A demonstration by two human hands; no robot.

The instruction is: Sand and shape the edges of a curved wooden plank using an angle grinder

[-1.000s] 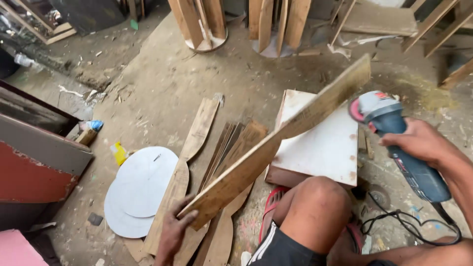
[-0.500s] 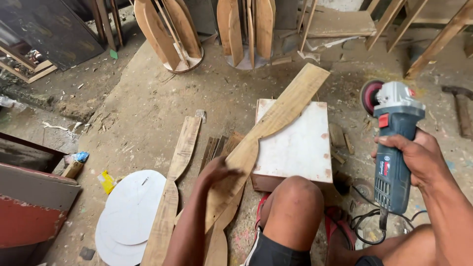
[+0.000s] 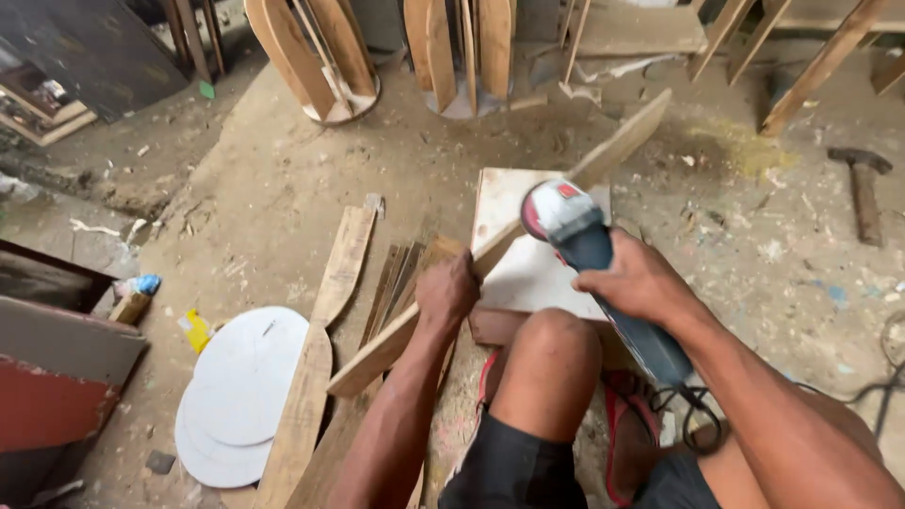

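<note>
Gripping a curved wooden slat near its middle, the left hand is closed fully around the edge, at frame centre. The slat runs diagonally from lower left to upper right and lies across a white board, which seems to serve as a raised rest so one narrow edge faces up.

The right hand is wrapped tight around the body of a blue angle grinder, right of centre. Its red-and-grey head sits at the slat's upper edge; whether the disc touches the wood I cannot tell. The grinder's cord loops down beside the right thigh.

The bare knee is just below the white board, touching or nearly so; probably bracing it, judged from position only.

Surroundings:
- More shaped slats lie flat on the floor left of centre, partly under the held one.
- White round discs are stacked at lower left, beside a yellow scrap.
- A hammer lies on the floor at far right, well apart from both hands.
- Two round bases with upright slats stand at top centre.
- A red panel sits at the left edge.
- The dusty floor is strewn with chips.
</note>
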